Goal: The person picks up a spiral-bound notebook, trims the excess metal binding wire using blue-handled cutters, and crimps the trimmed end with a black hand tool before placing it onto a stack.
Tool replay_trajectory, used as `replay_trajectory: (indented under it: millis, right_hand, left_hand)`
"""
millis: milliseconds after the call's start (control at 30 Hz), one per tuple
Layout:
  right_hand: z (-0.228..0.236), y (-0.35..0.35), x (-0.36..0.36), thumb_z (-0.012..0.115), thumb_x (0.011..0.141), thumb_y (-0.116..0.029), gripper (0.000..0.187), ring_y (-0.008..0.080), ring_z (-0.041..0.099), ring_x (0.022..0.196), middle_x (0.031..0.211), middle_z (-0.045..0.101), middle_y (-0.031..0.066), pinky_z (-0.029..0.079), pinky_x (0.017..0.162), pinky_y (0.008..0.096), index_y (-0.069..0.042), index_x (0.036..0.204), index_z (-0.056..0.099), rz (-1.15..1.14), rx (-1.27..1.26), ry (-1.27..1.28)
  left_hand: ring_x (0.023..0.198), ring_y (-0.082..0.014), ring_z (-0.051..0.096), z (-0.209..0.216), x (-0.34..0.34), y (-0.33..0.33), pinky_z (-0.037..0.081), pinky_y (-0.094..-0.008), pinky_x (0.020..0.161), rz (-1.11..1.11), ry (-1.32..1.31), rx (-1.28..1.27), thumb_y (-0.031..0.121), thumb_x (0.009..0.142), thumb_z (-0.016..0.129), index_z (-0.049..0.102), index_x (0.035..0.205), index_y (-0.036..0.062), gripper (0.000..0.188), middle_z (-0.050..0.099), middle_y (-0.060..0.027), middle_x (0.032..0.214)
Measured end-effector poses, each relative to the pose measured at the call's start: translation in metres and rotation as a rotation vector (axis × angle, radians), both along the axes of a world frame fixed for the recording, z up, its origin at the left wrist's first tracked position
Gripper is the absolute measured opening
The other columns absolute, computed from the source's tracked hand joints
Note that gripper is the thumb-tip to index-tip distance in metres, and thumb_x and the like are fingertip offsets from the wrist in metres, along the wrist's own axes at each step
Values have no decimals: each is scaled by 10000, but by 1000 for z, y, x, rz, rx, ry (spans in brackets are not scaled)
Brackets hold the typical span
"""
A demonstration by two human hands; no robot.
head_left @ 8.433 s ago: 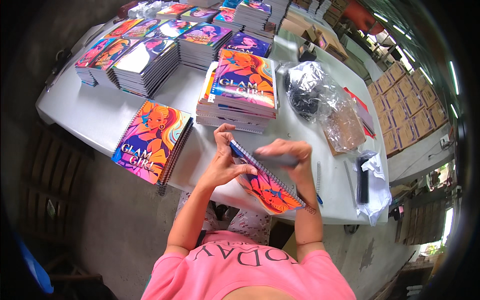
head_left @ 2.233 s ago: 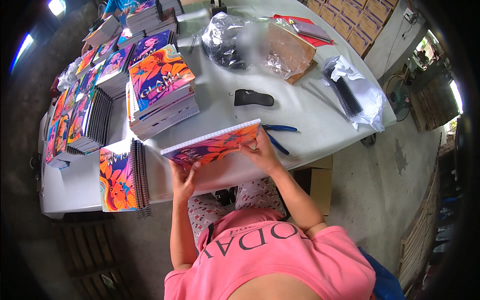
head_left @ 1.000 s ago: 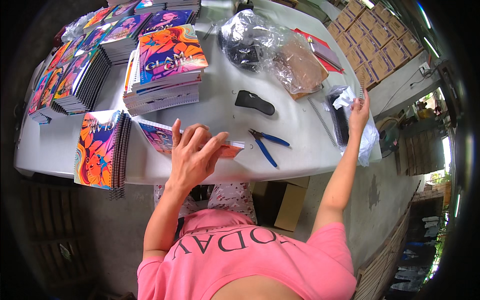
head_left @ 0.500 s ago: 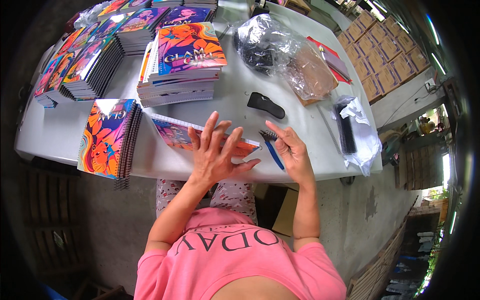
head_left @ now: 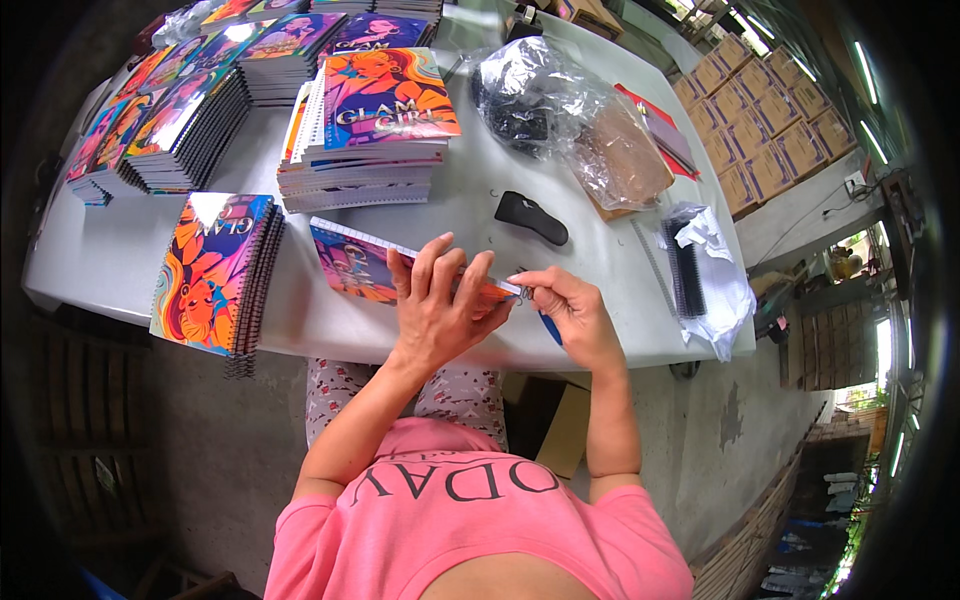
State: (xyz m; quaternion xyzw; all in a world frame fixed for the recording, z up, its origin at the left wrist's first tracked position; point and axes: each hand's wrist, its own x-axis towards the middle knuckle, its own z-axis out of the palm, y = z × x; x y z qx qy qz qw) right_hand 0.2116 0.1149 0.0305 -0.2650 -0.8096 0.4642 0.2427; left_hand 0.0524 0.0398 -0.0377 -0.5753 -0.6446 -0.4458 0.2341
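A notebook (head_left: pixel 352 262) with a colourful illustrated cover stands tilted on its edge near the table's front, its white page edges facing up. My left hand (head_left: pixel 440 315) is wrapped over its right half and holds it. At the notebook's right end, my right hand (head_left: pixel 578 318) is closed in a pinch; dark wire loops show by the fingertips, but what lies between them is too small to make out. Just under that hand lies a blue-handled tool (head_left: pixel 550 328), partly hidden. A black, elongated object (head_left: pixel 530 217) rests beyond my right hand.
A stack of spiral notebooks (head_left: pixel 208 275) stands at the left front edge. Taller notebook piles (head_left: pixel 365 180) are behind. Clear plastic wrapping (head_left: pixel 620 140) covers things at the back right. Black binding coils (head_left: pixel 683 270) lie on crumpled white paper (head_left: pixel 722 300) at the right.
My left fingers have closed from a spread pose onto the notebook. My right hand has moved left, from pointing beside the notebook to pinching at its right end.
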Motion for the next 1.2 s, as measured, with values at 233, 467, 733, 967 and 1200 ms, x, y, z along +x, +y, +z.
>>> replay_trajectory:
  millis: [233, 467, 733, 967, 1200]
  right_hand:
    - [-14, 11, -2, 504, 948, -172, 233, 81, 432, 665, 691, 461, -34, 398, 640, 227, -10, 1065, 624, 104, -480, 213]
    - [22, -12, -8, 567, 897, -177, 169, 254, 599, 668, 746, 582, 94, 466, 591, 328, -47, 986, 627, 8, 381, -185]
    - [10, -8, -13, 679, 792, -262, 299, 322, 592, 660, 832, 596, 88, 493, 588, 370, -63, 992, 581, -21, 544, -243]
    - [10, -13, -5, 600, 868, -138, 204, 156, 592, 680, 811, 598, 74, 489, 643, 282, -12, 1029, 605, -88, 438, 14]
    - [22, 47, -11, 553, 879, -104, 208, 202, 632, 707, 755, 634, 102, 497, 669, 285, -48, 1065, 626, 156, -262, -263]
  left_hand:
    - [1071, -220, 478, 9, 0, -5, 29, -547, 1090, -25, -6, -56, 420, 757, 673, 582, 1067, 167, 410, 475, -36, 948]
    - [1059, -217, 483, 13, -3, -6, 67, -536, 1085, -55, -81, -73, 374, 723, 710, 584, 1029, 161, 394, 482, -20, 926]
    - [1114, -253, 460, 15, -17, -16, 114, -536, 1078, -44, -64, -98, 317, 644, 772, 595, 1001, 151, 432, 510, -32, 960]
    - [1067, -234, 479, 17, -16, -16, 163, -514, 1049, -30, -78, -46, 399, 679, 754, 575, 907, 151, 382, 501, -24, 920]
    - [1054, -230, 482, 23, -22, -17, 206, -511, 1024, -104, -125, -55, 372, 669, 765, 582, 888, 140, 368, 507, -24, 918]
